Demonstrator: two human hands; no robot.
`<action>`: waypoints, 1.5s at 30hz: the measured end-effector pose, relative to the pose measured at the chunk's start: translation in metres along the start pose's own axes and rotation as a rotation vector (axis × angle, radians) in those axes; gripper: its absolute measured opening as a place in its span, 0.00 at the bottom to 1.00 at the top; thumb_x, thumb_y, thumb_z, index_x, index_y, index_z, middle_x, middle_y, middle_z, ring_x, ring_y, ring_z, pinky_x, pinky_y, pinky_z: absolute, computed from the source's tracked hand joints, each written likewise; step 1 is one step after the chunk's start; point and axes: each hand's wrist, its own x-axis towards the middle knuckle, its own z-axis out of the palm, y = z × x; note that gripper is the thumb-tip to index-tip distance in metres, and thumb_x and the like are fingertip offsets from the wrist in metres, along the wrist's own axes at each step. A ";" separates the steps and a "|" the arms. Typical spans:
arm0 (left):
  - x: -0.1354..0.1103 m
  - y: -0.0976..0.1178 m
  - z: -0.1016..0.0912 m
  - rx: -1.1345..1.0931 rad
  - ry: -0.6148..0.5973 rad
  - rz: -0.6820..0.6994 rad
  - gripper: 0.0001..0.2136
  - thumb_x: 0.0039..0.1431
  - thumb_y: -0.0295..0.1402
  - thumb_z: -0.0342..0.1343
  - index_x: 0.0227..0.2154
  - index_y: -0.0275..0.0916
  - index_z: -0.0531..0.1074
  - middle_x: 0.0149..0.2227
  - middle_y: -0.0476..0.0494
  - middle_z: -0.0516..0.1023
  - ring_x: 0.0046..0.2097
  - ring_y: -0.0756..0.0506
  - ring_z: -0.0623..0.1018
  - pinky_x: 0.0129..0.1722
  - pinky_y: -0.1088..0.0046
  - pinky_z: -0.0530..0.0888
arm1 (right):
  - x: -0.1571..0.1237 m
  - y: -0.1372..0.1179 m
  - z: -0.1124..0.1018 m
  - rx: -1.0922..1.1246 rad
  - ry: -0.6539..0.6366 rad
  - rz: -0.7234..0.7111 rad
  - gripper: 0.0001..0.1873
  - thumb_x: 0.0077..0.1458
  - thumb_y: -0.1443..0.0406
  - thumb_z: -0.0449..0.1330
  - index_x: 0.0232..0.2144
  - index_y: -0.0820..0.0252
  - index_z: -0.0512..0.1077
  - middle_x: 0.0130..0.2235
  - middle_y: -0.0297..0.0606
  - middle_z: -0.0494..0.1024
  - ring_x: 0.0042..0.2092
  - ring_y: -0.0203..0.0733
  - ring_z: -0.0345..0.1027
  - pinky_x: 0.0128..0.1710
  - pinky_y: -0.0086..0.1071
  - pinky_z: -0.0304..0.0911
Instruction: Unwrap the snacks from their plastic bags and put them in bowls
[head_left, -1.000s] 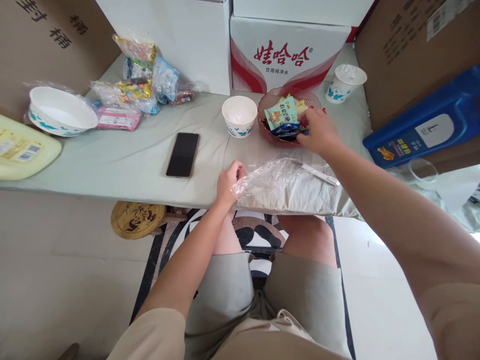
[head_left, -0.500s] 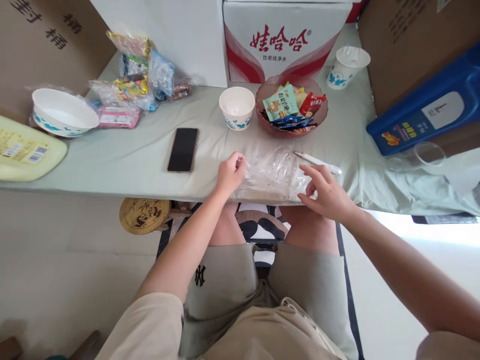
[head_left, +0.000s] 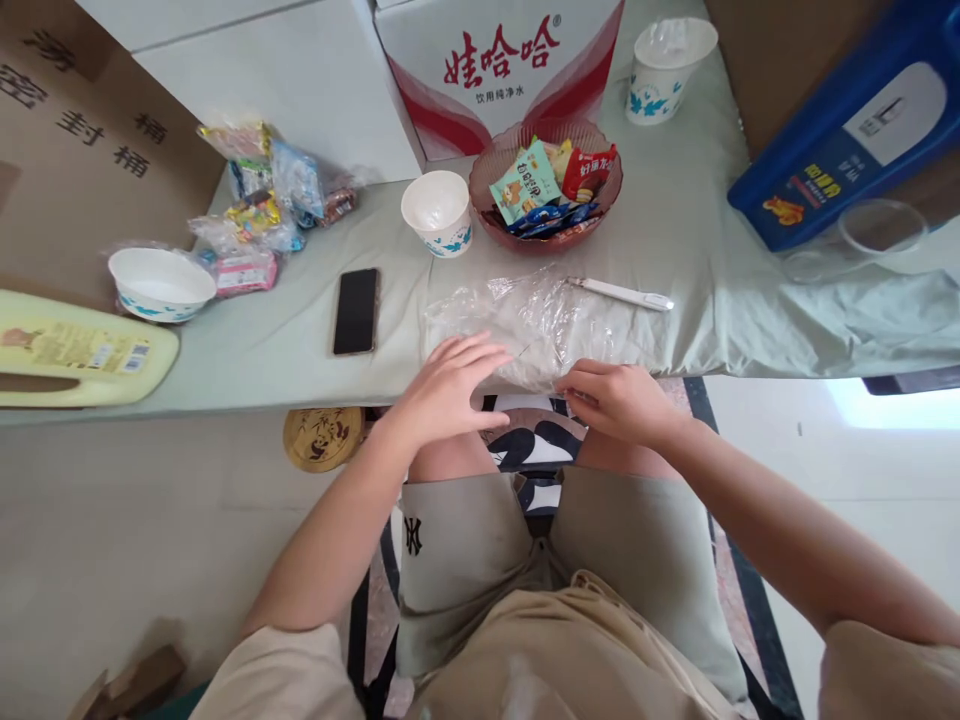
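A crumpled clear plastic bag [head_left: 536, 320] lies at the near edge of the table [head_left: 697, 250], which is covered with a pale green cloth. My left hand [head_left: 446, 390] rests with fingers stretched out over the bag's near left edge. My right hand [head_left: 619, 400] is curled, its fingertips pinching the bag's near edge. Behind the bag lies a white pen [head_left: 622, 293]. Further back stands a pink glass bowl [head_left: 486, 180] filled with wrapped snacks [head_left: 529, 180].
A black phone [head_left: 355, 311] lies left of the bag, a paper cup [head_left: 437, 211] behind it. Snack packets [head_left: 262, 195] and a white bowl [head_left: 161, 283] sit far left, a yellow jug [head_left: 75, 350] at the edge. A white and red carton [head_left: 499, 70], another cup [head_left: 664, 55] and a blue jug [head_left: 840, 130] stand behind.
My right hand left the snack bowl and came back to the bag's near edge. My left hand opened and slid toward me. The view tilted.
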 end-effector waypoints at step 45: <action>-0.013 -0.044 0.040 -0.515 0.564 -0.632 0.10 0.60 0.40 0.53 0.38 0.40 0.71 0.18 0.55 0.67 0.20 0.51 0.67 0.24 0.75 0.63 | 0.016 0.014 0.017 0.507 0.439 0.587 0.22 0.57 0.59 0.55 0.53 0.55 0.64 0.33 0.33 0.77 0.22 0.36 0.64 0.26 0.35 0.61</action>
